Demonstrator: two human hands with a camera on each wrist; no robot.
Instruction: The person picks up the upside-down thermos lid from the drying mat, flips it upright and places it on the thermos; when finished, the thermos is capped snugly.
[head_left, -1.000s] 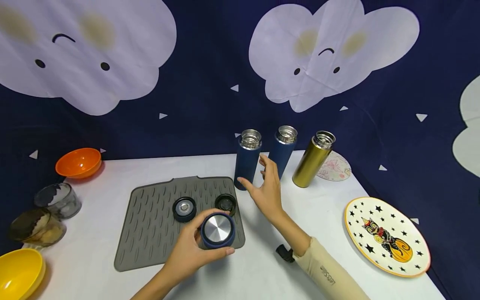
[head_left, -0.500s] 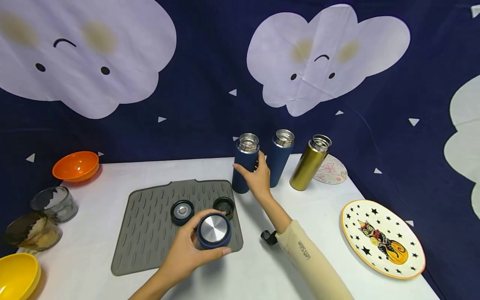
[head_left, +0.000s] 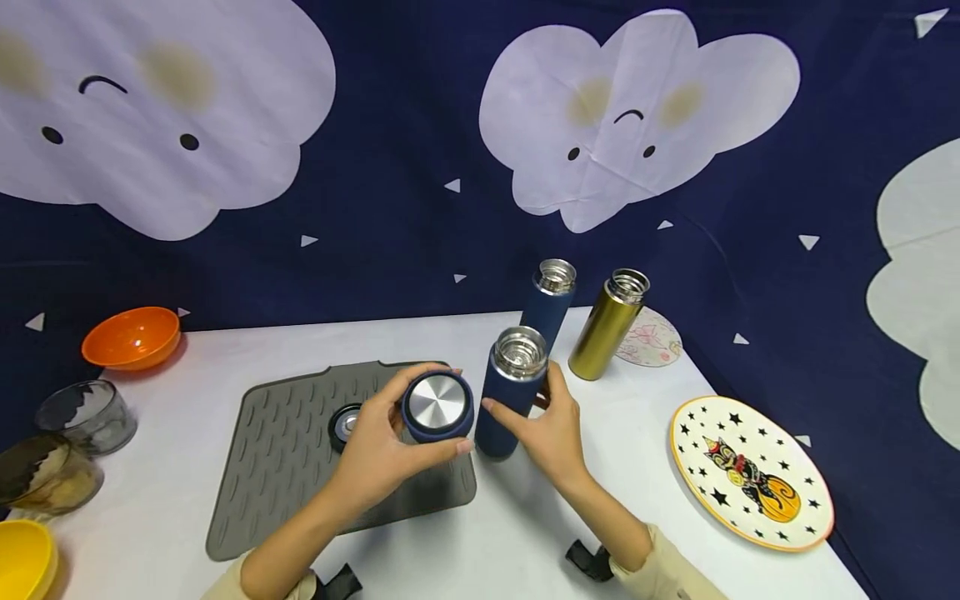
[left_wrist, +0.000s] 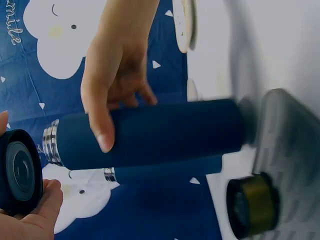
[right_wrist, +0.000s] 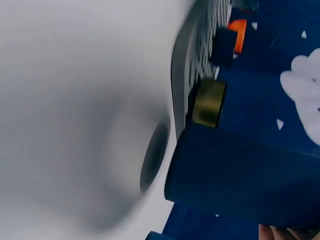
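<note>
Head view: the white worktop (head_left: 187, 433) is being shared by a grey mat (head_left: 285, 450), where two caps are being left. A navy flask (head_left: 510, 400), standing by the backdrop a second ago, is now being gripped by the right hand (head_left: 555, 429) at the mat's edge. Its navy lid (head_left: 438, 406), lifted since then, is being clasped by the left hand (head_left: 382, 450) just beside the open mouth, so capping is judged close.

A white table (head_left: 225, 392) carries a grey mat (head_left: 285, 458) under the left hand (head_left: 382, 454). Right of the right hand (head_left: 551, 425) lies a starred plate (head_left: 750, 475); beyond it stand two flasks (head_left: 607, 325).
</note>
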